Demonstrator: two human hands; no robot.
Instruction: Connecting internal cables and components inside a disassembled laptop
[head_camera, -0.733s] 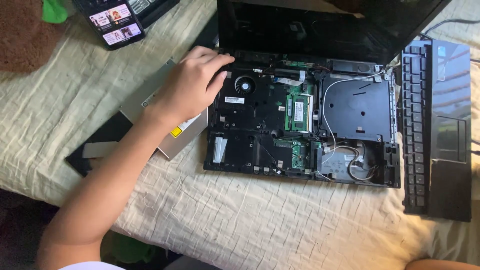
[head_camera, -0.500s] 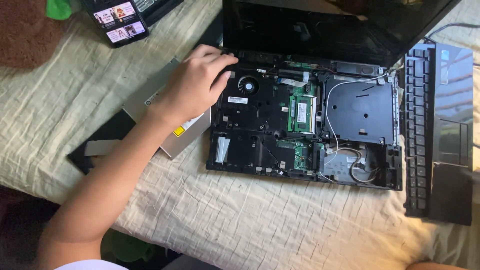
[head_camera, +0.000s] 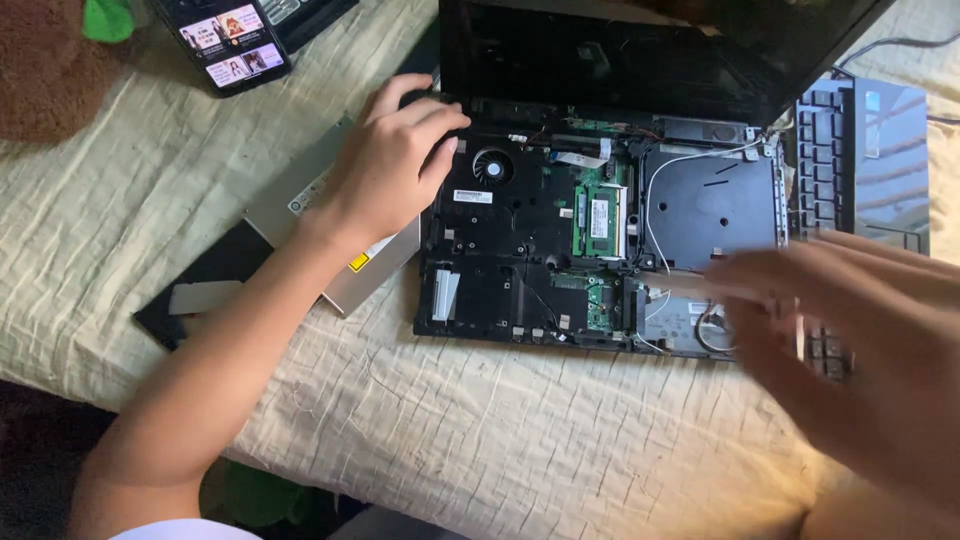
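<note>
I am inspecting the opened laptop base, which is lying on the pale quilted cloth with its top cover off. Inside the shell I am seeing a round fan just beside the left fingertips, a green memory board further to the right of them, a dark flat bay with thin white wires looping along its edge, and a grey metal plate at the near right corner. The dark screen is standing open beyond the fingers.

My left hand is resting palm down on the far left corner of the base, fingers curled loosely over the edge, gripping nothing that I can make out. The forearm is lying across a silver optical drive, which is sitting just outside the shell. A black flat panel is lying beside the drive.

My right hand is hovering over the near right corner of the base, fingers spread and open, heavily blurred. The detached keyboard is lying beyond those fingers. A phone is lying well apart, past the left hand.
</note>
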